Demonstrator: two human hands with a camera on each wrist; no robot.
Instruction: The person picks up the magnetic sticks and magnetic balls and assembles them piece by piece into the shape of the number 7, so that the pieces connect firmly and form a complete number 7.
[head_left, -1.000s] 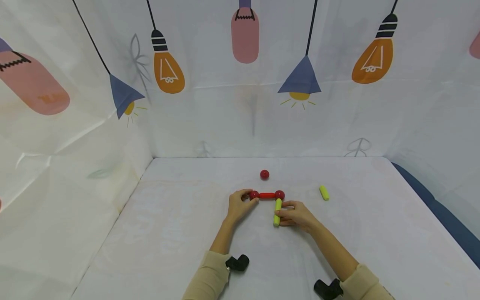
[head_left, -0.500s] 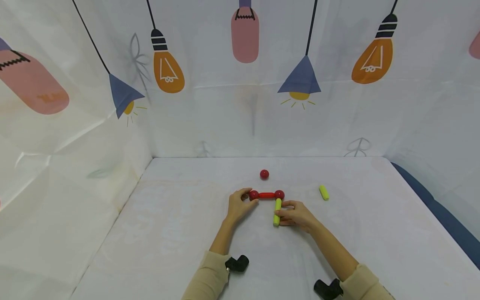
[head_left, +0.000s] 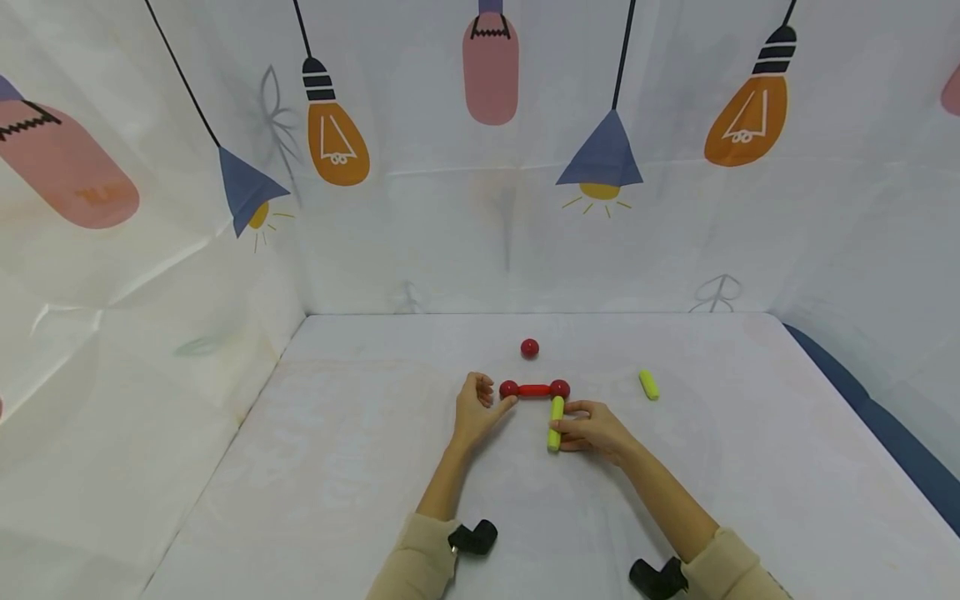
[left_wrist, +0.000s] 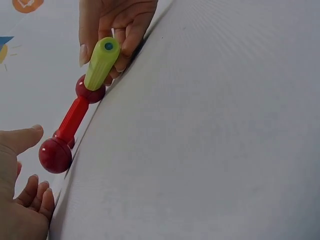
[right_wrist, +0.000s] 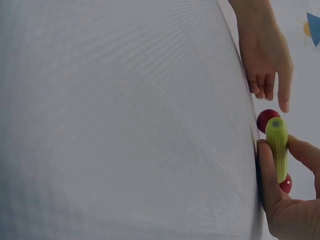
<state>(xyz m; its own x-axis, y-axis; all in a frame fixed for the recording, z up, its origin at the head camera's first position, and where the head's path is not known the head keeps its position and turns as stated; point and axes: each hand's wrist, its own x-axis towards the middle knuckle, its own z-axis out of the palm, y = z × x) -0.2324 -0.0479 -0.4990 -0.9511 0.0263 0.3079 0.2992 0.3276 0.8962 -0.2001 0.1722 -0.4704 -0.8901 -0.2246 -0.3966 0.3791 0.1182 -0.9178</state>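
Observation:
A red rod [head_left: 534, 390] joins two dark red balls, a left ball [head_left: 508, 389] and a right ball [head_left: 559, 388]. From the right ball a yellow-green rod [head_left: 555, 425] extends toward the person, forming a corner. My right hand [head_left: 596, 435] pinches this rod between thumb and fingers; the right wrist view shows digits on both sides of the ribbed rod [right_wrist: 277, 155]. A dark disc marks the rod's free end [left_wrist: 108, 46]. Beside the left ball, my left hand [head_left: 477, 414] holds nothing, its thumb and fingers spread apart around the ball's near side.
Behind the joined pieces lies a loose red ball [head_left: 529, 348]. Another yellow-green rod [head_left: 648, 385] lies farther right on the white table [head_left: 337, 467]. A white printed sheet [head_left: 450, 242] hangs along the back and sides. Each sleeve carries a black wrist camera [head_left: 474, 537].
My left hand has let go of the left ball, its fingers opening and drawing slightly left. The right hand keeps its pinch on the yellow-green rod, and the pieces have stayed in place.

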